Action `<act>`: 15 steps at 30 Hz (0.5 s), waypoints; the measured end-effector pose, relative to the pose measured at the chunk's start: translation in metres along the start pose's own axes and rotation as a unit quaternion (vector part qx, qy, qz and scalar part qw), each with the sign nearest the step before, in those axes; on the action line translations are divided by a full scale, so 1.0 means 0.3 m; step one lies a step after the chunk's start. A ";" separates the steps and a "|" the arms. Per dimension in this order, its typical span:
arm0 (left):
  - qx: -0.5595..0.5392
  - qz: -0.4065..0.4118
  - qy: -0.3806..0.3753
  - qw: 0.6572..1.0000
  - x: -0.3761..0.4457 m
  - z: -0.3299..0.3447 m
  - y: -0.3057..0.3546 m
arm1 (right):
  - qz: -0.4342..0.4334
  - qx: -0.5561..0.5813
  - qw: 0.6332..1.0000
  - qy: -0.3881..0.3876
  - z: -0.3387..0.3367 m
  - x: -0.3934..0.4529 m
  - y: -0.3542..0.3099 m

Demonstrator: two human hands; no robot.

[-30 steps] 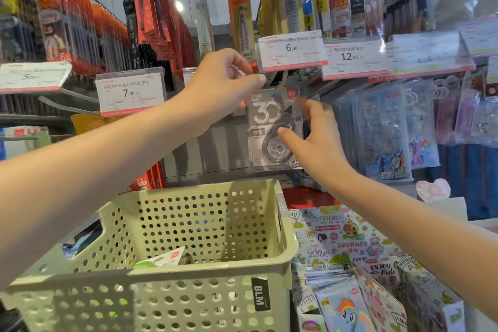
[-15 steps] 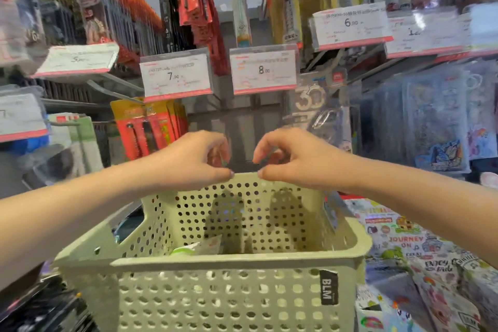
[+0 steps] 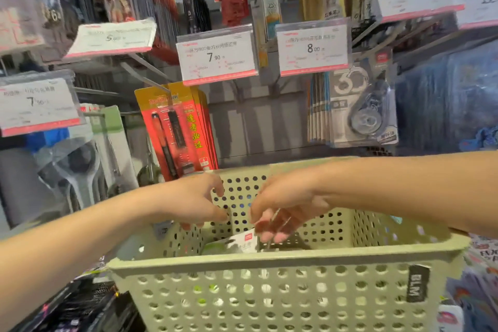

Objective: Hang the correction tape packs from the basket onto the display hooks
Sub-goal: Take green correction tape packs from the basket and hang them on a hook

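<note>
A pale green perforated basket [image 3: 296,257] sits in front of me. Both hands reach down into it. My right hand [image 3: 285,205] pinches the thin clear edge of a grey correction tape pack [image 3: 292,244] that is mostly hidden under my fingers. A white and green pack [image 3: 234,244] lies on the basket floor just left of it. My left hand [image 3: 194,202] hovers beside it over the back wall with loosely curled fingers and nothing in it. A grey "30" correction tape pack [image 3: 361,105] hangs on a hook under the 8.00 price tag [image 3: 312,47].
Red pen packs [image 3: 175,129] hang under the 7.90 tag [image 3: 215,55], left of the hung tape packs. Clear blue-tinted packs [image 3: 447,100] hang at the right. Colourful packs [image 3: 482,272] lie right of the basket. More price tags and hooks jut out above.
Both hands left the hung "30" pack, dropped to the basket rim, and now dip inside. My right fingers have closed on a pack. The view has tilted down and left.
</note>
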State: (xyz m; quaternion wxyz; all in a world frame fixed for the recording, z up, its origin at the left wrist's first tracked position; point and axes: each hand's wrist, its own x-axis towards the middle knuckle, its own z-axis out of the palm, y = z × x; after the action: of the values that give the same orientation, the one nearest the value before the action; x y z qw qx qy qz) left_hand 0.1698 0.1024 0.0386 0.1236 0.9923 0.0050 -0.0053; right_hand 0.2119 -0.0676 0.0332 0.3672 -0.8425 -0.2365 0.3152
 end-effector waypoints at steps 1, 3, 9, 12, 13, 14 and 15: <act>0.001 0.001 -0.004 1.000 0.005 0.007 -0.012 | 0.027 0.004 1.000 -0.012 0.011 0.026 0.002; 0.005 0.007 -0.008 1.000 0.013 0.021 -0.020 | 0.072 -0.007 0.997 -0.021 0.029 0.067 0.014; -0.068 0.015 0.009 0.998 0.033 0.028 -0.039 | 0.149 -0.017 0.988 0.021 0.072 0.164 0.030; -0.096 0.019 0.015 0.995 0.038 0.027 -0.043 | 0.155 0.026 0.987 0.031 0.075 0.177 0.029; -0.101 0.019 0.017 0.995 0.038 0.028 -0.042 | 0.154 0.034 0.987 0.035 0.074 0.179 0.030; -0.103 0.019 0.019 0.994 0.036 0.027 -0.040 | 0.153 0.043 0.987 0.037 0.074 0.180 0.030; -0.105 0.020 0.023 0.994 0.035 0.028 -0.037 | 0.150 0.056 0.986 0.038 0.077 0.180 0.029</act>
State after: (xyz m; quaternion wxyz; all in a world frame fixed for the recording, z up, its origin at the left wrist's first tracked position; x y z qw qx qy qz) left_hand 0.1801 0.1112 0.0277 0.2274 0.9735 -0.0112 0.0205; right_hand 0.2343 -0.0281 -0.0052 0.3713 -0.8579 -0.0748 0.3471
